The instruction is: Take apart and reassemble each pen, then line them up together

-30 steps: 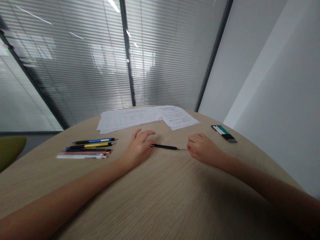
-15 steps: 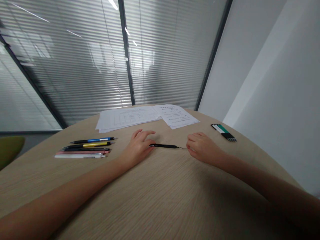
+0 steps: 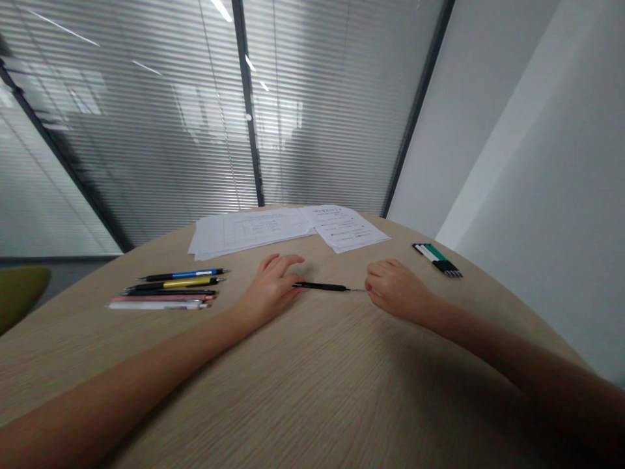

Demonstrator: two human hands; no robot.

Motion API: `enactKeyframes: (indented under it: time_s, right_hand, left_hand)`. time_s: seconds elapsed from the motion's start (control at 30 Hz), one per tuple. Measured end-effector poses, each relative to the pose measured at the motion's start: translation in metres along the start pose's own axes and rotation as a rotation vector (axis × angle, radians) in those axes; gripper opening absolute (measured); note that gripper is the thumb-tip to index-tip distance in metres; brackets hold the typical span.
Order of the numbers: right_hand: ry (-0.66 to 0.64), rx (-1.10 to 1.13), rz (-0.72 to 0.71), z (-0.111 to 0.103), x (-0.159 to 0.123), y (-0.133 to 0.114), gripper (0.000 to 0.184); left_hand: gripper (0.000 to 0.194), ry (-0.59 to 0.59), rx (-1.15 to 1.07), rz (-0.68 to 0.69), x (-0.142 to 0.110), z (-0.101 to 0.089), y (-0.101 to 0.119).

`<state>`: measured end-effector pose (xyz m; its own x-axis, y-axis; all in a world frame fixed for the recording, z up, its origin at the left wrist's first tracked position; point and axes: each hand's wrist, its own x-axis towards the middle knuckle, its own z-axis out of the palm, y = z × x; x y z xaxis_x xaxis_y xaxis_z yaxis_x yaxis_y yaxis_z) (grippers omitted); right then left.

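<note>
My left hand [image 3: 274, 284] rests low over the table, its thumb and a finger closed on the rear end of a black mechanical pencil [image 3: 323, 286] while its other fingers stay loosely raised. The pencil lies level, its tip toward the right. From that tip a thin grey lead [image 3: 357, 290] runs to my right hand [image 3: 394, 288], which pinches its far end with the fingers curled in. The part of the lead inside the fingers is hidden.
On the left lie several pens and pencils side by side, among them a yellow one [image 3: 185, 283] and a blue one [image 3: 193, 273]. Printed papers [image 3: 254, 229] lie at the back of the wooden table [image 3: 303, 384]. A green, white and black pack [image 3: 438, 259] sits at right.
</note>
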<state>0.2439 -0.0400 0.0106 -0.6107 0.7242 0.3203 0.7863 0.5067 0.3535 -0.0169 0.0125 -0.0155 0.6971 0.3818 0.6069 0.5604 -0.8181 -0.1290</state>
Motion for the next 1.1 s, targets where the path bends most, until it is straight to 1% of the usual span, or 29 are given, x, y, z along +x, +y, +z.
enactKeyframes:
  time_s: [0.47,0.73,0.97,1.1]
  right_hand:
    - [0.009,0.02,-0.008,0.0013,-0.0008,-0.0036,0.012]
    - [0.026,0.004,-0.008,0.0021,0.0001,-0.0027,0.012]
    - [-0.006,-0.035,-0.029,0.0001,-0.0001,-0.0046,0.011]
    - [0.006,-0.042,-0.034,-0.0004,-0.0007,-0.0054,0.011]
  left_hand:
    - [0.012,-0.03,0.001,0.01,0.0004,-0.0002,0.0015]
    - [0.01,0.008,-0.025,0.038,0.003,-0.0017,0.0033]
    - [0.011,-0.015,-0.061,0.026,0.0036,-0.0036,0.0046]
    - [0.011,-0.021,-0.072,0.029,0.0027,-0.0027,0.0043]
